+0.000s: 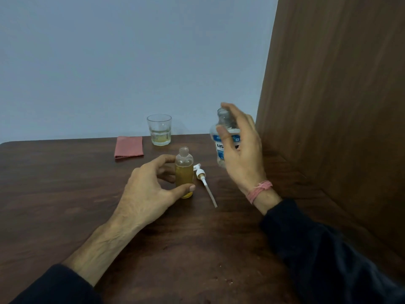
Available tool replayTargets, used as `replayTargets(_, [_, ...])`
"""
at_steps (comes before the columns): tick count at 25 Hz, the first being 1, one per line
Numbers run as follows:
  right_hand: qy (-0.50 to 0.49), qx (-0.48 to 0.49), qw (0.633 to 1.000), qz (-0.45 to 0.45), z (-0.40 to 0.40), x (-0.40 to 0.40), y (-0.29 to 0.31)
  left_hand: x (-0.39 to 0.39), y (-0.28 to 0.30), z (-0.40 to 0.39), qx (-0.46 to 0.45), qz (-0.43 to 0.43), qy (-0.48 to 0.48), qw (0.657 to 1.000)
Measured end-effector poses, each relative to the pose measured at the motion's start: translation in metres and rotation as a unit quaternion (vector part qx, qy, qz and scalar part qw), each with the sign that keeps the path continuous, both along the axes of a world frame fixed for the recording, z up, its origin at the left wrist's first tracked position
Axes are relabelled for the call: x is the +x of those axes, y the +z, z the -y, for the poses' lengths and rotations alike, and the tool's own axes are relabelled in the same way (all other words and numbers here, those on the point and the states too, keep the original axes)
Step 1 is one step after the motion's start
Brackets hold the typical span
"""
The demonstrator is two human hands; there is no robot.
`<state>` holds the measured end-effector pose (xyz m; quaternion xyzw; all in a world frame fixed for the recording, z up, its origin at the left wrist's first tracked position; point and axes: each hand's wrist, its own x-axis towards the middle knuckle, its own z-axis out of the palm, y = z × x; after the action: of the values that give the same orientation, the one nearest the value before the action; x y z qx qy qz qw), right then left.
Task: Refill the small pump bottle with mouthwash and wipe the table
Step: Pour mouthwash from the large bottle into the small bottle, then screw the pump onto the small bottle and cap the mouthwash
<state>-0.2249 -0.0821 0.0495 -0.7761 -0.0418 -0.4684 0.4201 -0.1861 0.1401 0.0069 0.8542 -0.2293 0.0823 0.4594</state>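
Note:
The small pump bottle (184,172) stands upright on the dark wooden table (65,194) with its neck open, about three-quarters full of yellow liquid. My left hand (149,189) holds it between thumb and fingers. Its white pump head (201,174) with the long dip tube lies on the table just to the right. My right hand (238,148) grips the clear mouthwash bottle (223,121) with the blue label, upright, uncapped and looking nearly empty, to the right of the small bottle. My hand hides most of it.
A folded pink cloth (129,147) lies at the table's far edge. Beside it stands a glass tumbler (159,132) with a little yellowish liquid. A tall wooden panel (339,106) closes off the right side. A pale wall is behind.

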Motion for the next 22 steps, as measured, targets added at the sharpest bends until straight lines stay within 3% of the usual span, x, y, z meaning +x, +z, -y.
replayTargets(5, [0.115, 0.257, 0.959, -0.015, 0.009, 0.000, 0.003, -0.005, 0.007, -0.001, 0.024, 0.000, 0.015, 1.000])
replayTargets(7, [0.156, 0.311, 0.937, -0.033, 0.013, -0.001, 0.002, -0.005, 0.007, -0.001, 0.026, -0.002, 0.013, 1.000])
replayTargets(22, [0.181, 0.328, 0.924, -0.074, 0.020, 0.007, -0.004, -0.005, 0.005, -0.002, 0.018, -0.017, 0.012, 1.000])
